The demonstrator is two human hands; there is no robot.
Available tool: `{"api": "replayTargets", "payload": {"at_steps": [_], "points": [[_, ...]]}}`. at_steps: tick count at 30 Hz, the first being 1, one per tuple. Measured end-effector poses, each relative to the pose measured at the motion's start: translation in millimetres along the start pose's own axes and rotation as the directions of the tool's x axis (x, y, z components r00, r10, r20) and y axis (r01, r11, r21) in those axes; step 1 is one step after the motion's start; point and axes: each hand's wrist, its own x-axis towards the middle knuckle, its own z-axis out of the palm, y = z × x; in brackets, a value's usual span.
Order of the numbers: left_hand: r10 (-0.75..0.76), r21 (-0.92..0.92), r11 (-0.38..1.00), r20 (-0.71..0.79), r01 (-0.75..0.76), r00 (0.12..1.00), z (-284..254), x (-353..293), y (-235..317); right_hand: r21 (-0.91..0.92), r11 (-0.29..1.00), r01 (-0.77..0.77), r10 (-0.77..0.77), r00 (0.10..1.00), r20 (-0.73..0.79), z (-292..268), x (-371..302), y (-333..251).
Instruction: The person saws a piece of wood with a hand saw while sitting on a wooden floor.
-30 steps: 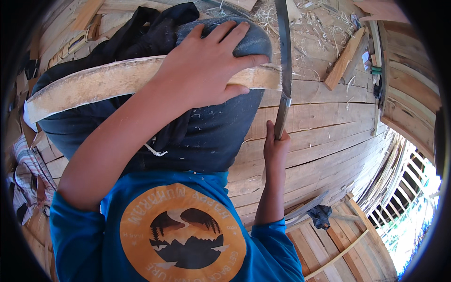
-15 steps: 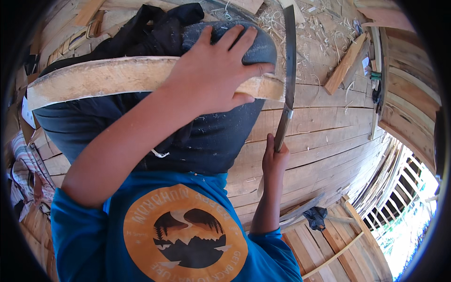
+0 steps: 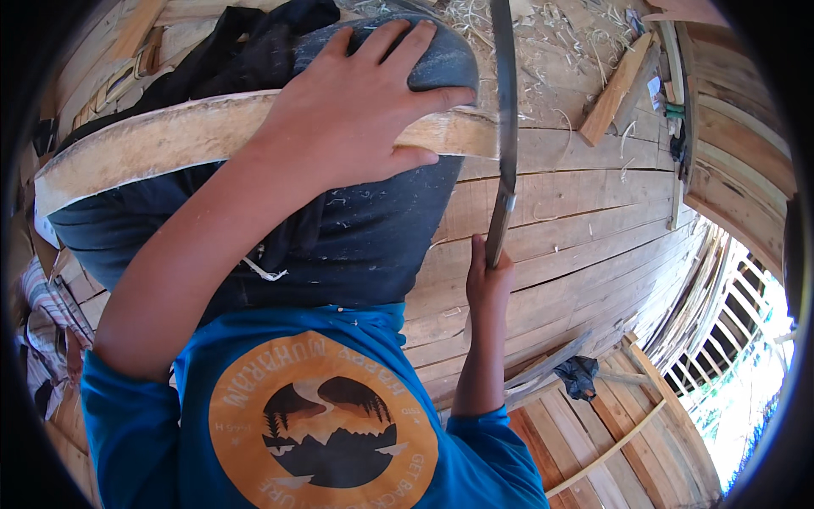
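Note:
A long, curved strip of pale wood [image 3: 161, 140] lies across my thighs in dark trousers [image 3: 356, 229]. My left hand [image 3: 360, 119] presses down on it near its right end, thumb on the near side and the other fingers spread toward my knee. In my right hand [image 3: 490, 284] is the handle of a machete [image 3: 506, 102], a long, narrow dark blade pointing away from me. The blade stands at the right end of the wood; whether it touches there I cannot tell.
Curly wood shavings [image 3: 551, 51] litter the plank floor [image 3: 543, 204] ahead. A short wooden block [image 3: 610, 102] lies at the far right, near a plank wall [image 3: 738, 136]. A black plastic bag [image 3: 578, 375] sits by boards at the lower right. Striped cloth [image 3: 51, 314] lies at the left.
The wood, both hands and the machete appear slightly further left and higher, as the whole view has shifted. The blade remains at the wood's right end, and both grips are the same.

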Motion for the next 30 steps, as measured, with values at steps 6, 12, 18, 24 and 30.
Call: {"api": "replayTargets", "payload": {"at_steps": [6,12,18,24,30], "points": [[-0.001,-0.012,1.0,-0.012,0.001,1.0,-1,-1,-3,0.025,0.999,0.044,-0.042,0.997,-0.065,5,-29,21],[0.003,0.074,0.997,0.042,-0.006,0.999,-10,3,2,0.014,1.0,-0.02,0.02,0.999,-0.048,6,-45,35],[0.015,-0.02,1.0,0.004,-0.015,1.0,-2,3,-5,0.021,0.999,0.047,-0.047,0.999,-0.006,3,9,-20],[0.019,-0.029,0.999,0.039,-0.018,0.999,1,-2,-1,0.002,1.0,-0.005,0.005,1.0,0.026,-15,-28,-11],[-0.003,-0.072,0.997,-0.004,0.002,1.0,5,-4,-6,0.029,1.0,0.011,-0.01,1.0,-0.03,1,-30,-13]]}}
